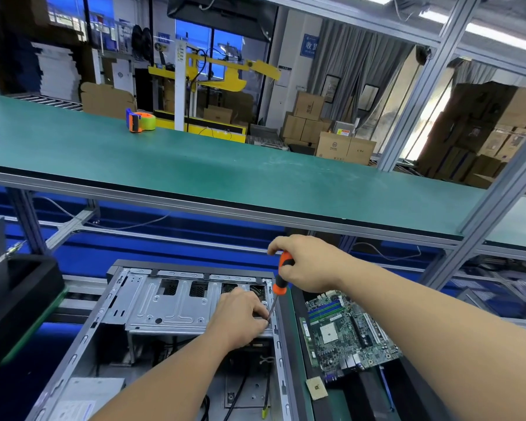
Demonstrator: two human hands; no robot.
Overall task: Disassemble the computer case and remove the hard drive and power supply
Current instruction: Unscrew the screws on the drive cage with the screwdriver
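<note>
- The open computer case [140, 302] lies on its side right below you, drive cage [170, 308] at its far end.
- Your right hand [310, 265] grips the orange screwdriver [281, 276]; your left hand [240, 317] pinches its shaft low down.
- A bare motherboard [349, 332] lies just right of the case.
- A tape dispenser [140, 120] sits on the green shelf [225, 168] beyond.

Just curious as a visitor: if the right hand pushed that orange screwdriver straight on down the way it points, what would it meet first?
Probably the metal drive cage in the computer case, right where the left hand pinches the screwdriver tip. Depth is unclear.
</note>
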